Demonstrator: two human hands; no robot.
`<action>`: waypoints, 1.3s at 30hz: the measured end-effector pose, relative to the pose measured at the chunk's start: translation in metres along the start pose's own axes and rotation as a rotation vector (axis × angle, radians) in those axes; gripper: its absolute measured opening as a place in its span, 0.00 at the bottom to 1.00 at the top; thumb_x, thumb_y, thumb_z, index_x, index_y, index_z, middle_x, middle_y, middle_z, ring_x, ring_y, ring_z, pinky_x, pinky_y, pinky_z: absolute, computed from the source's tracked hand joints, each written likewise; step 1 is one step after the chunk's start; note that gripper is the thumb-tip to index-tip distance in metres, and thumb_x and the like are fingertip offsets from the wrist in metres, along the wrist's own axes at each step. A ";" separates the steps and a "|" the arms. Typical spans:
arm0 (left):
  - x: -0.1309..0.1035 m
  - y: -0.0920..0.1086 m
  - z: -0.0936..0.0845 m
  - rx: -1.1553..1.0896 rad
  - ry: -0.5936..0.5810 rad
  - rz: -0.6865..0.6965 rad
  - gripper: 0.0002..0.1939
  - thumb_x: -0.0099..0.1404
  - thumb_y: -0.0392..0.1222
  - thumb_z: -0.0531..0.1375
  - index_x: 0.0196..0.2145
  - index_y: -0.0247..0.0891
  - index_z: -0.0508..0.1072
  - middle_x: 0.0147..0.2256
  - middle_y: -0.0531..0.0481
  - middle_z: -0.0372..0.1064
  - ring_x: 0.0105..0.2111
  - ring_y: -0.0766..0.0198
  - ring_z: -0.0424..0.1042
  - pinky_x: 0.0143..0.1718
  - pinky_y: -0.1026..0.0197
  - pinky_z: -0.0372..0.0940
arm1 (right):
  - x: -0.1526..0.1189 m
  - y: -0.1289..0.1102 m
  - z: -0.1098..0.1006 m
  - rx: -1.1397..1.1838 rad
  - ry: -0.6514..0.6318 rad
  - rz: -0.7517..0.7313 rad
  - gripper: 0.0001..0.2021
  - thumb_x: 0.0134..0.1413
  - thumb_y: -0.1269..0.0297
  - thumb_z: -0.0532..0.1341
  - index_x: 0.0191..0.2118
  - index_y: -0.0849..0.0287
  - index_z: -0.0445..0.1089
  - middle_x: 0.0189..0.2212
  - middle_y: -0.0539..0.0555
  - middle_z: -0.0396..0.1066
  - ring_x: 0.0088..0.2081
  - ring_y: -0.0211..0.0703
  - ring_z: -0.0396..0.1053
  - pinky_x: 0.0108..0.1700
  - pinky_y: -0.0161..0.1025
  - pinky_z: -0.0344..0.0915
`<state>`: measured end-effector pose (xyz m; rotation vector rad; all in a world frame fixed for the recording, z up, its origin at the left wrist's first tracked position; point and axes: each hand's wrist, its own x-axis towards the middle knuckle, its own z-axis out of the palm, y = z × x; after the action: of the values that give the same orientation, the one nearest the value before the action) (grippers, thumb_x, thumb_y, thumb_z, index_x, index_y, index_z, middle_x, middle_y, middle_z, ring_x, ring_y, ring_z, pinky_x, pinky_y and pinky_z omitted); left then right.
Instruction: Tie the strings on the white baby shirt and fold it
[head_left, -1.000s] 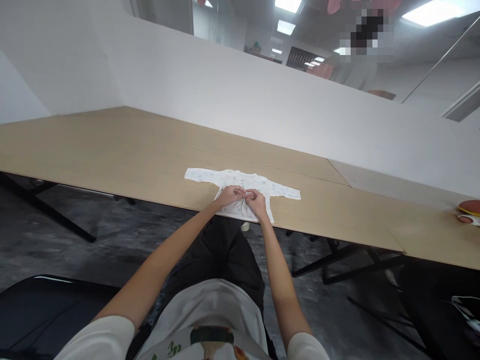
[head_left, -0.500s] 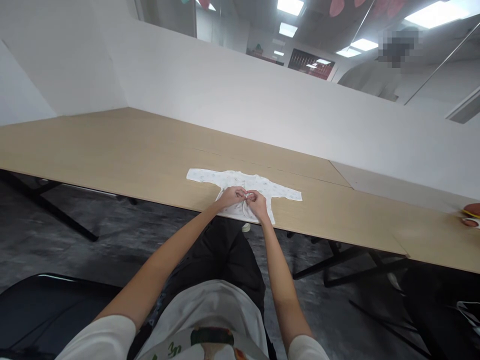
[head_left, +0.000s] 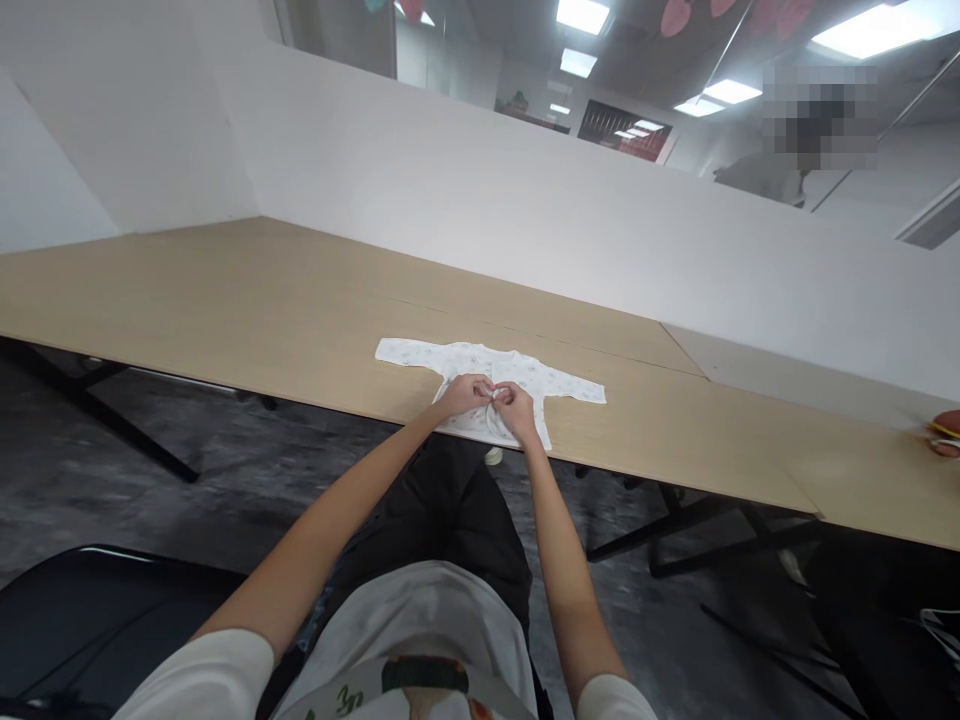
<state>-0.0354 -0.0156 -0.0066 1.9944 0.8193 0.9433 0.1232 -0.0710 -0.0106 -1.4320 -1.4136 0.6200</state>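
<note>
A small white long-sleeved shirt [head_left: 525, 373] with a faint print lies on the wooden table [head_left: 315, 300], its sleeves spread to both sides and its hem at the table's front edge. My left hand [head_left: 466, 393] pinches the cloth at the middle of the shirt's front. Close against it, my right hand [head_left: 514, 406] pinches the same spot, and the fingertips of both hands nearly meet. The cloth is slightly bunched between them. What exactly the fingertips hold is too small to make out.
A white wall [head_left: 450, 180] rises behind the table, with glass above it. Behind the glass a person is partly seen. A reddish-brown object [head_left: 946, 425] sits at the table's far right. A black chair [head_left: 105, 620] stands at the lower left.
My hands and the shirt look almost the same. The person behind the glass has shifted a little.
</note>
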 end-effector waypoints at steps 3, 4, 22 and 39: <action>0.000 0.000 0.000 0.025 0.015 -0.012 0.15 0.52 0.43 0.61 0.38 0.35 0.77 0.26 0.51 0.76 0.29 0.63 0.75 0.30 0.65 0.65 | 0.000 -0.001 0.000 0.010 0.002 -0.007 0.15 0.38 0.68 0.59 0.37 0.56 0.71 0.23 0.44 0.69 0.28 0.39 0.68 0.35 0.35 0.65; 0.000 0.000 0.000 0.030 0.016 -0.011 0.15 0.52 0.42 0.61 0.38 0.36 0.77 0.26 0.51 0.76 0.29 0.63 0.75 0.30 0.65 0.65 | -0.001 -0.002 0.000 0.010 0.005 -0.010 0.15 0.38 0.68 0.59 0.37 0.56 0.71 0.22 0.44 0.69 0.27 0.39 0.68 0.35 0.35 0.64; 0.001 -0.004 0.000 0.017 0.010 0.019 0.15 0.52 0.44 0.62 0.38 0.36 0.76 0.31 0.47 0.78 0.33 0.61 0.75 0.34 0.63 0.66 | -0.001 -0.006 0.001 0.033 0.036 0.021 0.09 0.37 0.67 0.60 0.31 0.55 0.69 0.20 0.44 0.68 0.26 0.39 0.68 0.32 0.34 0.65; 0.001 -0.002 -0.001 0.023 0.008 0.001 0.14 0.51 0.43 0.60 0.36 0.37 0.75 0.30 0.50 0.78 0.32 0.61 0.75 0.34 0.63 0.65 | 0.000 -0.012 -0.003 -0.049 0.031 0.061 0.05 0.37 0.65 0.61 0.26 0.57 0.73 0.24 0.50 0.74 0.27 0.41 0.68 0.35 0.37 0.66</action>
<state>-0.0365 -0.0136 -0.0073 2.0121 0.8373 0.9467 0.1211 -0.0742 0.0010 -1.5225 -1.3737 0.6031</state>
